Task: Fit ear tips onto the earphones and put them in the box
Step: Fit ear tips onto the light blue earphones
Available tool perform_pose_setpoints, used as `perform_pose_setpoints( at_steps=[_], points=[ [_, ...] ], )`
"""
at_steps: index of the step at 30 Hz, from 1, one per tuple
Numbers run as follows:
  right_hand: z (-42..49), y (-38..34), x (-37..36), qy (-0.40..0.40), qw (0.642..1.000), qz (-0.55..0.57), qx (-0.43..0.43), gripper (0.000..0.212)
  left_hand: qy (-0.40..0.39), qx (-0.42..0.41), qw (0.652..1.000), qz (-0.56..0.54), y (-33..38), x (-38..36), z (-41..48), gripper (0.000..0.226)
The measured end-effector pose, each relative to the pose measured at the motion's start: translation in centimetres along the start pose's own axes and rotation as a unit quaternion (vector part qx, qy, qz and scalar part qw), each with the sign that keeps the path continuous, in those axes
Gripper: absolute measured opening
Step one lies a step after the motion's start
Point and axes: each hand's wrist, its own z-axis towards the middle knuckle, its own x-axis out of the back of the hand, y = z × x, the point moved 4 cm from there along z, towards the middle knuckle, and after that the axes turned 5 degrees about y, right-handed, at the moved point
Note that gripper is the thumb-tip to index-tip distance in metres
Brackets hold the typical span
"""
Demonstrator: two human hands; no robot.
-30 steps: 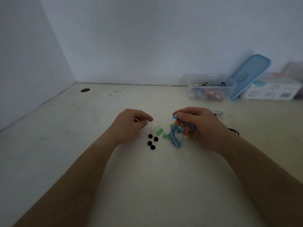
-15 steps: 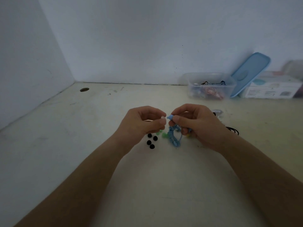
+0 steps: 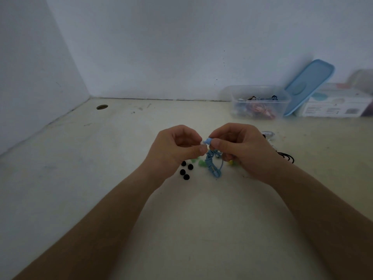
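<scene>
Your left hand (image 3: 177, 147) pinches a tip (image 3: 202, 143) at the earbud (image 3: 207, 141) your right hand (image 3: 244, 151) grips; looks unseated; box (image 3: 260, 91) past your right waits.

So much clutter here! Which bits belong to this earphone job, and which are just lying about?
In the job: left hand pinching a pale tip; right hand holding the blue earphone; black tips; green tips; clear box.
Lying about: blue lid; white carton; round hole.
</scene>
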Motion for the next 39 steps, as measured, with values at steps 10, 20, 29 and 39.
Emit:
perform_pose_setpoints(
  at_steps=[10,20,29,39],
  points=[
    [-0.11,-0.21,0.12,0.009,1.000,0.013,0.001,0.011,-0.009,0.017,1.000,-0.022,-0.16,-0.03,0.06,0.018],
    [-0.13,-0.13,0.37,0.009,1.000,-0.007,0.001,0.010,-0.028,0.041,0.997,-0.059,-0.02,-0.01,-0.07,0.013],
    [-0.25,-0.10,0.45,-0.015,0.999,-0.030,-0.014,0.007,-0.065,0.038,0.996,-0.053,0.21,-0.18,-0.30,0.024],
    [-0.61,-0.59,0.30,-0.059,0.998,-0.014,-0.010,0.017,-0.074,0.043,0.995,-0.060,0.18,-0.36,-0.39,0.027]
  ],
)
